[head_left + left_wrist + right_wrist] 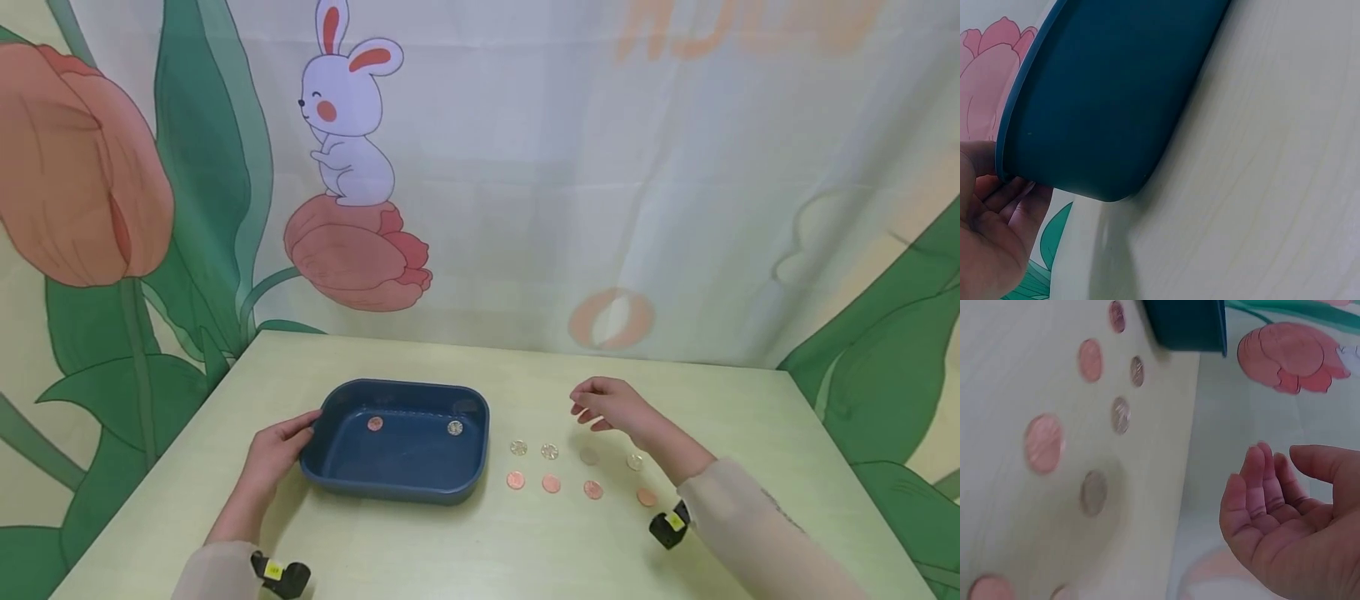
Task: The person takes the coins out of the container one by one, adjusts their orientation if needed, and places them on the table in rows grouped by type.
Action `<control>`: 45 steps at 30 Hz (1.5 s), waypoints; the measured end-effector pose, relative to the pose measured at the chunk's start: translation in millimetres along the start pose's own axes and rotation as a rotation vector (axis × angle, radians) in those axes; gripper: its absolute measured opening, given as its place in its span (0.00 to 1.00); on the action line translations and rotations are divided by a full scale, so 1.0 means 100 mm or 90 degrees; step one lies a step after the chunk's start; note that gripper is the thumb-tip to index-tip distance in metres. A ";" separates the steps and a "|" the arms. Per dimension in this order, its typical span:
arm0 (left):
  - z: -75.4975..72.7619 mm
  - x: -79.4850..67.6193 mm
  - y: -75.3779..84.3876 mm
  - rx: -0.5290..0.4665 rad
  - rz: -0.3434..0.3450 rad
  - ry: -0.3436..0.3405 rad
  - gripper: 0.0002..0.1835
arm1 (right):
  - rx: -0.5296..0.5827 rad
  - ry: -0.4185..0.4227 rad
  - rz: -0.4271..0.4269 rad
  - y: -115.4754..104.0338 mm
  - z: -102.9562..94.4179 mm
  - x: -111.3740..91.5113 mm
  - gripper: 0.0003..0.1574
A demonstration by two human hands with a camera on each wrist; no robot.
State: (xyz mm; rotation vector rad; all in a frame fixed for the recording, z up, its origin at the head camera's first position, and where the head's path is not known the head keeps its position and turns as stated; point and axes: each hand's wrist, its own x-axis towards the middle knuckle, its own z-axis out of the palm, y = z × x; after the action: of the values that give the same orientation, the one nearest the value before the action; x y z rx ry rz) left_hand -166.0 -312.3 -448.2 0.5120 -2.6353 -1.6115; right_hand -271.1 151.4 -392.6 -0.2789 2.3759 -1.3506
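My left hand (276, 454) pinches the rim of a dark blue rectangular tray (390, 493) at its left end. The left wrist view shows the thumb over the rim and the fingers curled beneath it. Inside the tray lie a copper-coloured coin (375, 423) and a silver-coloured coin (455, 427). Right of the tray, several silver-coloured coins (550, 451) form a row, with a row of several copper-coloured coins (551, 483) nearer me. Above the silver row hovers my right hand (611, 404), its fingers loosely bent and holding nothing. Its shadow falls over one silver-coloured coin (1094, 493).
All of this sits on a pale wood-grain table (465, 550). Behind its far edge hangs a curtain (510, 208) printed with a rabbit, tulips and leaves. A small black camera is strapped to each wrist.
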 end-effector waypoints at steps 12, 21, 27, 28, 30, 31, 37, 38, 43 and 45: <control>0.00 0.01 -0.01 -0.004 0.006 0.000 0.23 | 0.011 -0.056 -0.032 -0.41 0.38 0.27 0.16; 0.01 0.02 0.01 0.003 0.013 -0.001 0.23 | -0.013 -0.097 -0.046 -0.73 0.62 0.42 0.16; 0.01 0.02 0.00 0.002 0.013 0.000 0.23 | -0.027 -0.138 -0.049 -0.91 0.79 0.52 0.16; 0.01 0.02 0.00 0.001 0.012 0.001 0.23 | -0.033 -0.146 -0.052 -0.94 0.82 0.54 0.17; 0.01 0.03 0.00 -0.001 0.011 0.001 0.23 | -0.050 -0.159 -0.060 -1.01 0.88 0.58 0.17; 0.01 0.03 -0.01 -0.001 0.011 0.000 0.23 | -0.058 -0.165 -0.064 -1.05 0.91 0.60 0.17; 0.01 0.02 0.00 0.005 0.011 -0.006 0.23 | -0.099 -0.187 -0.071 -1.20 1.09 0.76 0.16; 0.01 0.02 0.00 0.006 0.012 -0.006 0.23 | -0.103 -0.193 -0.073 -1.21 1.12 0.79 0.16; 0.01 0.00 0.02 0.008 0.012 -0.004 0.23 | -0.132 -0.254 -0.098 -1.29 1.27 0.96 0.18; 0.01 0.00 0.01 0.007 0.011 -0.002 0.22 | -0.149 -0.288 -0.109 -1.32 1.33 1.02 0.19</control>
State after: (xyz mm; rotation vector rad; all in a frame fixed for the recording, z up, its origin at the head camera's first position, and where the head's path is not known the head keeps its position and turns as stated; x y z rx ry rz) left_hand -166.4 -311.1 -447.4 0.4856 -2.6450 -1.5955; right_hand -308.7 -57.0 -365.1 -0.7807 2.1511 -0.9457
